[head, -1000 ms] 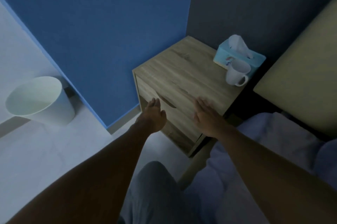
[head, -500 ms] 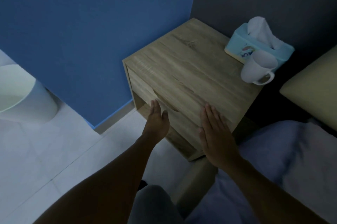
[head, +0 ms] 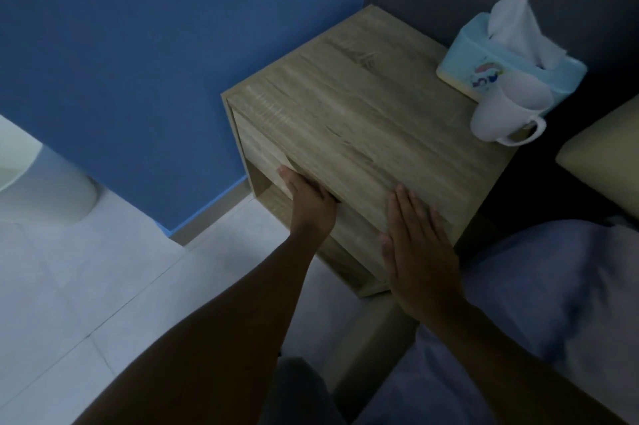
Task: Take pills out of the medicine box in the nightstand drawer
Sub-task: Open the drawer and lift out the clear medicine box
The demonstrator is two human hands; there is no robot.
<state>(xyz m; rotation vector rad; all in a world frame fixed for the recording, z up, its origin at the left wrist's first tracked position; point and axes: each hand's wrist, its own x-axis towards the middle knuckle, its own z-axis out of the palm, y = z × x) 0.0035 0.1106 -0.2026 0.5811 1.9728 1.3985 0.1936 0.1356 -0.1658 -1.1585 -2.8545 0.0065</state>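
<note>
The nightstand (head: pixel 363 134) is a light wood-grain box. Its drawer (head: pixel 262 158) is shut, front flush under the top; the left hand (head: pixel 309 206) rests fingertips at its handle notch. The right hand (head: pixel 418 251) lies flat at the top's near corner.

My left hand (head: pixel 309 206) hid its own fingertips: they ran out of sight at the top edge of the drawer front (head: pixel 262 158), so I could not tell whether they were curled into a grip there. The drawer's inside was hidden behind that front and under the nightstand (head: pixel 363 113) top. The mug (head: pixel 506 113) covered a lower corner of the tissue box (head: pixel 484 58). The pale bin (head: pixel 41 179) was cut off by the left edge, and the cream cushion (head: pixel 608 155) by the right. Both my forearms ran out at the bottom edge. Dim light blurred the finer detail.
</note>
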